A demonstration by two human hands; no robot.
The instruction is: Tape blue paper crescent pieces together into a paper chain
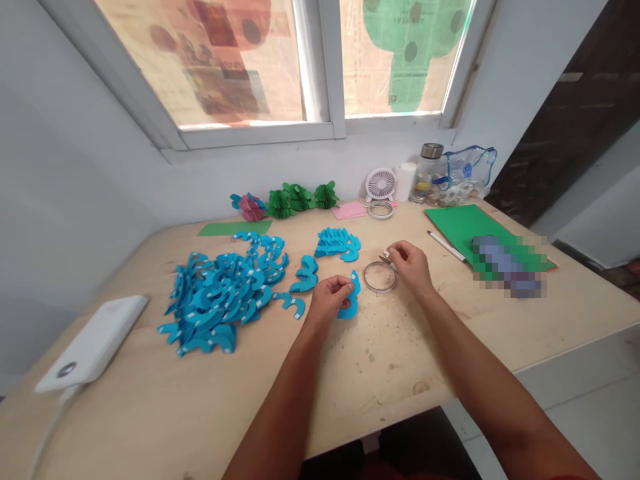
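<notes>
My left hand (332,297) is closed on a curved blue paper cutout (353,303), pinching it just above the table. A small white patch shows near its upper end. My right hand (410,263) is closed around small scissors (385,259); only their dark pointed blades show, and the fingers hide the rest. A tiny white bit is by its fingertips. Below it lies a roll of tape (379,291), close to the blades. Left of my left hand is a large heap of blue cutouts (220,300), many with white patches. A neater blue stack (336,241) lies farther back.
A white power bank (95,340) with a cable lies left. Along the wall stand green paper flowers (300,199), a small fan (381,183) and a glass bottle (427,175). Another tape roll (381,211) is near the fan. Green sheets (455,223) and a pen (446,245) lie right.
</notes>
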